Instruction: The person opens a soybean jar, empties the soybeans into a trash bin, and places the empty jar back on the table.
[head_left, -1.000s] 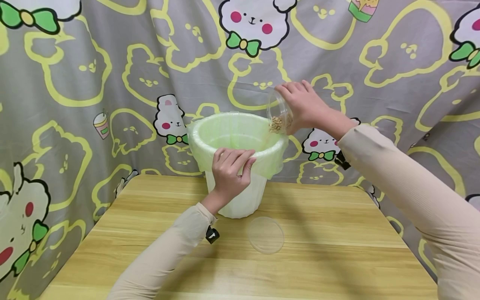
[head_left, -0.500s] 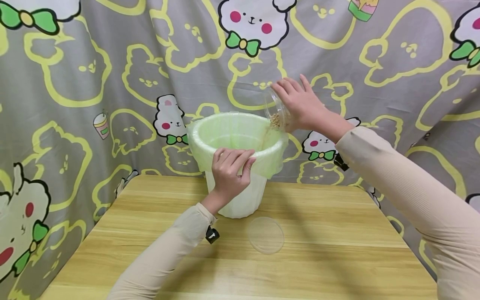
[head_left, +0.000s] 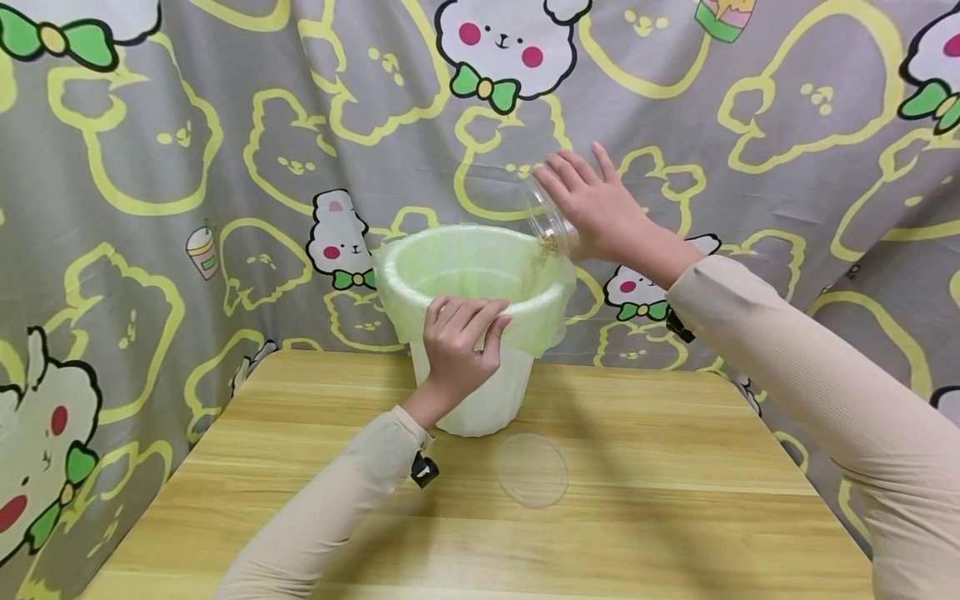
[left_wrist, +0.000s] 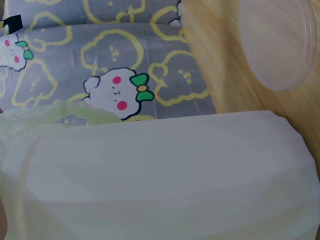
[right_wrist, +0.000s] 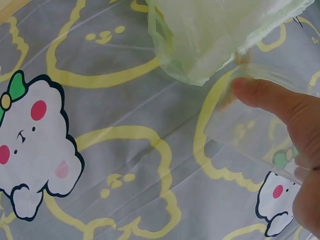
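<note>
A white trash bin [head_left: 487,404] stands upright on the table, its rim covered by a pale green bag [head_left: 546,332]. My left hand [head_left: 462,343] grips the near rim over the bag. Above the right side of the opening, my right hand [head_left: 596,208] holds a clear plastic tub [head_left: 538,208] tipped mouth-down toward the bin. Small tan beans [head_left: 550,242] gather at its lower lip and fall inside. The right wrist view has my thumb along the tub's wall [right_wrist: 232,127], which looks nearly bare. In the left wrist view the bin's side [left_wrist: 160,165] fills the lower half.
A round clear lid [head_left: 532,471] lies flat on the wooden table [head_left: 675,500], in front of the bin. Behind the table hangs a grey curtain [head_left: 247,50] with cartoon animals.
My right hand has tipped the tub further and moved slightly left and up. Fewer beans remain in the tub as they pour into the bin. My left hand has stayed still.
</note>
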